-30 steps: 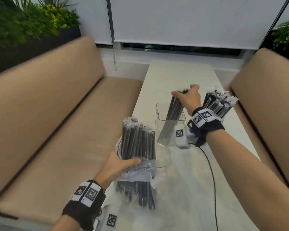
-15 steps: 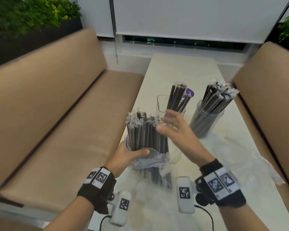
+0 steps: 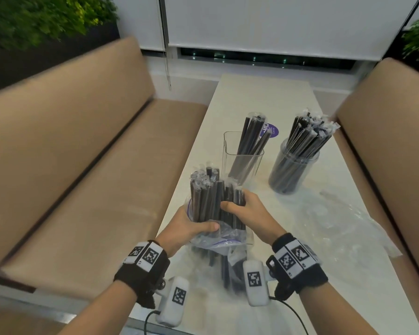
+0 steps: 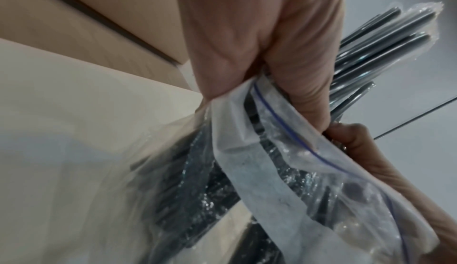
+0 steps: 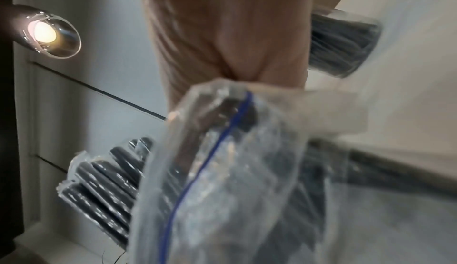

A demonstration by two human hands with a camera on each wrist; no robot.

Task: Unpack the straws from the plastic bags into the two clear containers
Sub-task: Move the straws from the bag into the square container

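- Right hand (image 3: pixel 246 211): fingers curled round a clump of black straws (image 3: pixel 213 197) sticking up out of the zip bag (image 3: pixel 224 240); thumb on the near side.
- Left hand (image 3: pixel 191 229): fingers wrapped round the bag's neck and the straws inside it, thumb across the front; holds the lot upright.
- Judgement: step in hand is pulling a clump free. Left should clamp the bag only and loosen on the straws, right draws straight up along their length so wrappers don't snag on the zip strip.
- Just beyond the fingertips: square container (image 3: pixel 242 160), a few straws leaning inside, plenty of room.
- Further right of it: round container (image 3: pixel 293 170), packed full.
- Right of right hand: an emptied bag (image 3: pixel 344 221) flat on the table (image 3: pixel 264 93).
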